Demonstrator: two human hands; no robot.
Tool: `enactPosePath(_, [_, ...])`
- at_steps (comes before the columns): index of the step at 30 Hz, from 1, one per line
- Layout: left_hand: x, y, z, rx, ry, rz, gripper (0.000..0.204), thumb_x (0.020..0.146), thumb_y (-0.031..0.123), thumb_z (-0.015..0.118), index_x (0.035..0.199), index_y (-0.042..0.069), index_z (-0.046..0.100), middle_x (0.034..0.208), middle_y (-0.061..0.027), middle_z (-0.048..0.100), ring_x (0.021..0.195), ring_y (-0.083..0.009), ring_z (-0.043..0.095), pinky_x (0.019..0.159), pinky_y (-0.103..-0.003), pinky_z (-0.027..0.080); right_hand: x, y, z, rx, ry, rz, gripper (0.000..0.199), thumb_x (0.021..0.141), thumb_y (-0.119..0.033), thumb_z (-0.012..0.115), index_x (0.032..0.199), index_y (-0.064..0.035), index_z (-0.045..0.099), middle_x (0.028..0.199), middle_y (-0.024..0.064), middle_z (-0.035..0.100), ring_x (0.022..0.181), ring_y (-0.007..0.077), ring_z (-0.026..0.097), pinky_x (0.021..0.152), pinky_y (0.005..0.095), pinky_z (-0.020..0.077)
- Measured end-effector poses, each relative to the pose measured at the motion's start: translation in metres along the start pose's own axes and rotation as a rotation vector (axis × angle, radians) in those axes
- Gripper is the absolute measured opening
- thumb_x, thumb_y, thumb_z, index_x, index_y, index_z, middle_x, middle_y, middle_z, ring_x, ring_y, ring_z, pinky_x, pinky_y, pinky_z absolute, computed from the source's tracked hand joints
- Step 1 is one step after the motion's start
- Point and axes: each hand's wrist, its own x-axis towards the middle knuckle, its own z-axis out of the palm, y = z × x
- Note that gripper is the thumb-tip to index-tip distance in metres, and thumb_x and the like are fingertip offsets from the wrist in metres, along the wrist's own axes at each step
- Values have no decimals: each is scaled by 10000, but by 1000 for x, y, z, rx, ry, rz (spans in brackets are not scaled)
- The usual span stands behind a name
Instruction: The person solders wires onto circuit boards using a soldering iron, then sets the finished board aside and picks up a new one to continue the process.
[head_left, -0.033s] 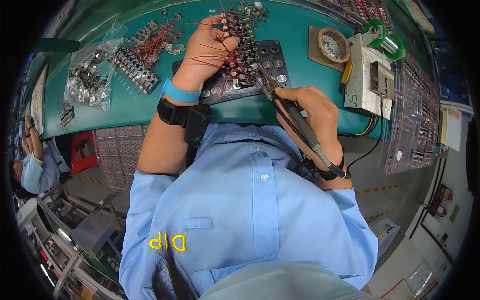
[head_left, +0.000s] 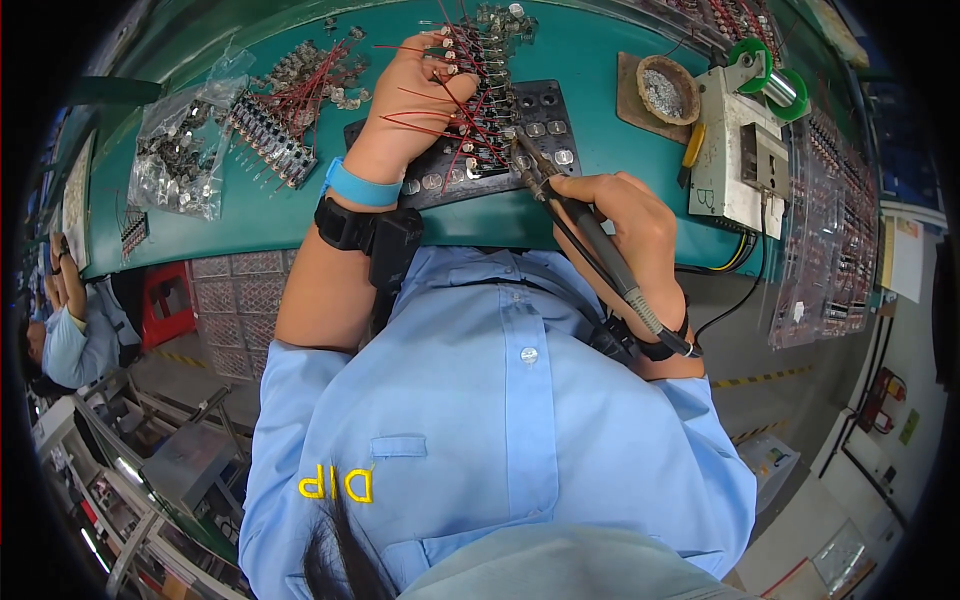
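Note:
My left hand (head_left: 415, 100) is closed at the near-left side of a strip of small circuit boards (head_left: 490, 75) with thin red wires standing out from it. Its bent fingers and thumb press on the strip's edge; the exact grip is partly hidden. Beneath the strip lies a dark fixture plate (head_left: 545, 105) with rows of round silvery pieces. My right hand (head_left: 635, 215) grips a soldering iron (head_left: 600, 240), with a thin tube running along its handle. The iron's tip touches or nearly touches the right side of the strip's lower part.
Left on the green table (head_left: 350, 40) lie a plastic bag of small metal parts (head_left: 185, 160), another board strip (head_left: 272, 140) and a pile of red wires (head_left: 315, 85). Right stand a bowl of solder bits (head_left: 668, 92), a white soldering station (head_left: 728, 150), a solder spool (head_left: 780, 88) and a yellow-handled tool (head_left: 694, 145).

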Motion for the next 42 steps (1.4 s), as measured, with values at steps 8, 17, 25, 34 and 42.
enactPosePath(8, [2,-2,-1,-9,-5,-26,574,846,110,806,1334,40,510,887,1,585,814,-92,579,733,-246,507,-2,5,-17,-33,158,94,256,818,24,808,1061,-39,753,891,62,745,743,113,641,679,251,516])
enactPosePath(17, [1,1,0,-9,-6,-34,580,848,109,805,1342,41,510,888,2,591,815,-90,587,714,-251,509,-7,33,-35,-266,367,298,285,890,19,769,1166,-45,738,909,15,718,787,46,606,706,208,491])
enactPosePath(25, [4,0,-8,-87,-19,-58,606,852,118,815,1363,25,504,927,-21,641,812,-109,632,699,-257,522,-14,14,-29,-15,400,254,278,877,39,775,1146,-19,737,934,29,731,823,56,641,743,209,512])
enactPosePath(34, [18,10,6,-54,-28,-6,598,858,113,812,1359,8,503,883,-8,647,798,-109,633,705,-250,522,-20,8,-21,71,246,174,277,832,65,790,1097,-2,748,931,56,741,820,67,664,729,211,515])
enactPosePath(42, [24,-12,14,39,-2,-4,621,827,102,828,1351,21,504,894,9,592,792,-88,580,736,-238,518,-18,9,-20,73,166,123,267,812,59,794,1068,-5,756,913,74,743,775,89,671,673,225,514])
